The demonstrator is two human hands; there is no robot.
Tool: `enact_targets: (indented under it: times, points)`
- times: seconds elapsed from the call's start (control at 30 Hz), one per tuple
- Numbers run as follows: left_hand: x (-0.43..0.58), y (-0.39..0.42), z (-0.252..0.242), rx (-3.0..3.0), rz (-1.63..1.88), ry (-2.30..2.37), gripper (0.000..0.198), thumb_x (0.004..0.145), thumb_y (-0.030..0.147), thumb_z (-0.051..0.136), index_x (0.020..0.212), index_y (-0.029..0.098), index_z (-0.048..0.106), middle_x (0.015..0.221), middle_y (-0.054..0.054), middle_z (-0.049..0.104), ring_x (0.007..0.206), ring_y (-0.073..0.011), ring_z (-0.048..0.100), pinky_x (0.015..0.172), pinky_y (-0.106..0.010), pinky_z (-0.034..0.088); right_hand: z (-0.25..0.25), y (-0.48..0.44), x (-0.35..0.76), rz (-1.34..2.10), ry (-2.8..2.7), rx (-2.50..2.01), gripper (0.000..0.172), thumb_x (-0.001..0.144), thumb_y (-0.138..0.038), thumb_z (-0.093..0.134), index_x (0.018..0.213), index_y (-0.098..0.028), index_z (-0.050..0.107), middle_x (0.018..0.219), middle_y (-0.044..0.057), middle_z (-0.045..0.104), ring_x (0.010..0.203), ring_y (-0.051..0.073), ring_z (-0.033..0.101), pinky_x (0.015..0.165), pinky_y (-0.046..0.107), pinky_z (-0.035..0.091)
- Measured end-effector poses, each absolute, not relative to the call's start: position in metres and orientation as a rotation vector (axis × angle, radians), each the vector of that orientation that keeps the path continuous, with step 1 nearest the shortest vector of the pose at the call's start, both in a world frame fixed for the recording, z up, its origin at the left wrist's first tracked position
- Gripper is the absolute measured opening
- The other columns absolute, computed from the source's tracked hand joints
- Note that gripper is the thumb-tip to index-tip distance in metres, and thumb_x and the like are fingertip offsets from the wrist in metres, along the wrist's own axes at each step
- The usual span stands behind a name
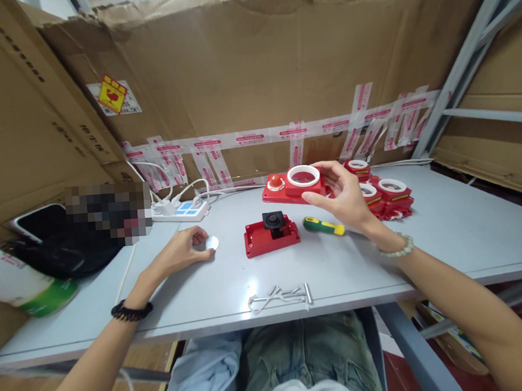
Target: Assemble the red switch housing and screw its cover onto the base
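My left hand (188, 246) is closed just above the table, a small white disc (212, 243) between its thumb and fingers. My right hand (344, 194) grips the right end of a red alarm housing (295, 192), thumb in front and fingers behind. That housing carries a white ring (303, 175) and an orange-red dome (276, 182). Between my hands lies an open red tray-like base (259, 240) with a black square part (274, 221) standing in it. A screwdriver (323, 225) with a green and yellow handle rests under my right wrist, its shaft partly hidden.
More red housings (393, 195) are stacked at the right. Screws and small metal pins (281, 297) lie by the front edge. A power strip (181, 211) with cables stands at the back left, near a black bag (72, 250). Cardboard (243, 71) walls off the back.
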State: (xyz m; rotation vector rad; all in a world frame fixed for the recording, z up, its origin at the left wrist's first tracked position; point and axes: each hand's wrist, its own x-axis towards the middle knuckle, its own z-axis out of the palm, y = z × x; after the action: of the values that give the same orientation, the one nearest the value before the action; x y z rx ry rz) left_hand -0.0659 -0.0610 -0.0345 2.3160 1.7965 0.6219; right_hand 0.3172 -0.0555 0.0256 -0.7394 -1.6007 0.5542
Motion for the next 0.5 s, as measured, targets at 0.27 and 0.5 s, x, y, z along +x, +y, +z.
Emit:
enact_targets:
  times: [0.27,0.5]
  points:
    - [-0.060,-0.064,-0.035,2.291,0.870,1.615,0.038,0.077,0.047,0.065,0.103,0.020,0.060,0.075,0.000,0.070,0.069,-0.0185,0.065,0.067,-0.029,0.047,0.027,-0.055,0.317,0.531,-1.609,-0.740,0.054,0.064,-0.034,0.084,0.109,-0.020,0.058,0.110,0.008,0.067,0.104,0.024,0.065,0.096,0.043,0.052]
    - [-0.015,-0.064,-0.005,1.803,1.337,1.326,0.041,0.074,0.047,0.073,0.102,0.018,0.065,0.068,-0.001,0.067,0.066,-0.0174,0.064,0.069,-0.031,0.051,0.026,-0.055,0.317,0.526,-1.610,-0.743,0.054,0.063,-0.034,0.085,0.109,-0.020,0.058,0.110,0.009,0.067,0.104,0.026,0.065,0.095,0.044,0.052]
